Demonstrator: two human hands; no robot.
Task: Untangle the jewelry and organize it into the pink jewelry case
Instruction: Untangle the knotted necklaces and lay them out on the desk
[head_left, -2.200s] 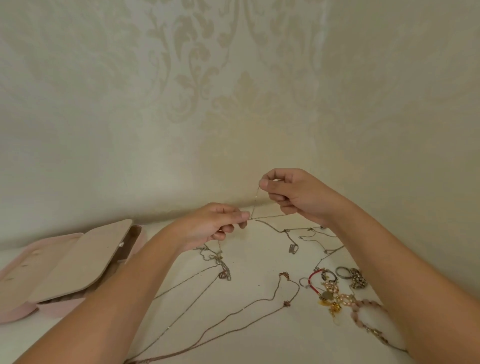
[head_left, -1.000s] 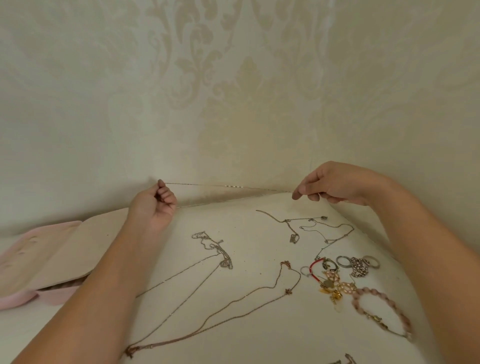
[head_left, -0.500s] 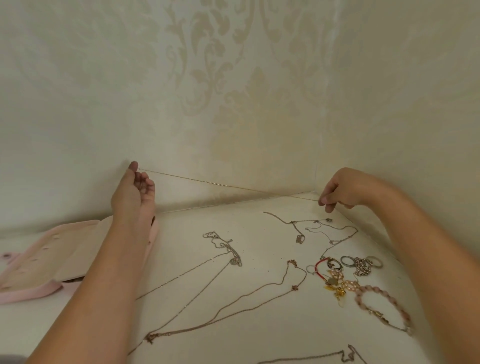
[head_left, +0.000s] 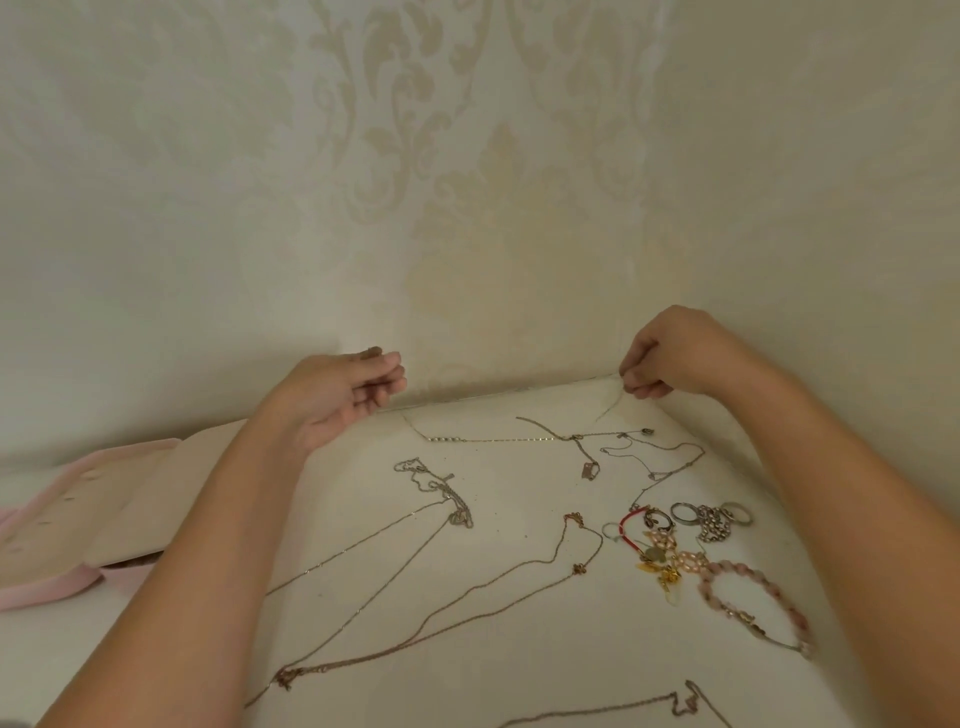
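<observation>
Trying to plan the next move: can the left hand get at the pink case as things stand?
Probably yes. The left hand hovers just right of the open pink case, nothing lies between them, and its grip seems empty; only the right hand pinches a thin chain.

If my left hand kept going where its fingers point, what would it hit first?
Probably the cream patterned wall: the left hand points rightward and away, above the thin gold chain; depth is unclear.

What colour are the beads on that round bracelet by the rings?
Pink. The beaded bracelet shows best in the head view, the only one here.
</observation>
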